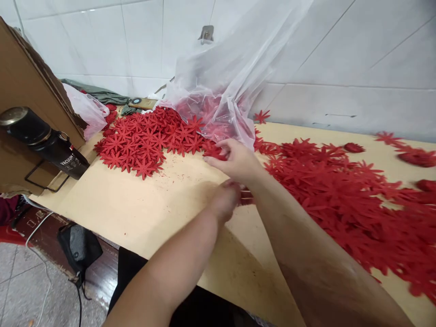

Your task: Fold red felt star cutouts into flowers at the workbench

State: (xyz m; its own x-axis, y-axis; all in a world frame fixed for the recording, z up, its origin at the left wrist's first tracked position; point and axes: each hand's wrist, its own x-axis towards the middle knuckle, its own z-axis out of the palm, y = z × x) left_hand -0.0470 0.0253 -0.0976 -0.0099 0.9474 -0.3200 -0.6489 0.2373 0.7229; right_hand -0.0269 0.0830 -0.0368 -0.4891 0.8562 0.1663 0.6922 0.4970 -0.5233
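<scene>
My right hand is closed at the edge of a pile, with red flower-shaped cutouts between thumb and fingers. Just below it is my left hand, smeared by motion. Its fingers reach rightward and are partly hidden behind my right wrist, so what they hold does not show. Left of my hands lies a heap of flat red flower cutouts. A larger, looser heap of the same cutouts spreads to the right. Behind my right hand, a clear plastic bag with red pieces inside leans up against the wall.
A black vacuum flask leans by a cardboard box at the left. A white plastic bag and green cloth lie near the tiled wall. The pale tabletop's front edge drops to the floor; a black pouch sits below.
</scene>
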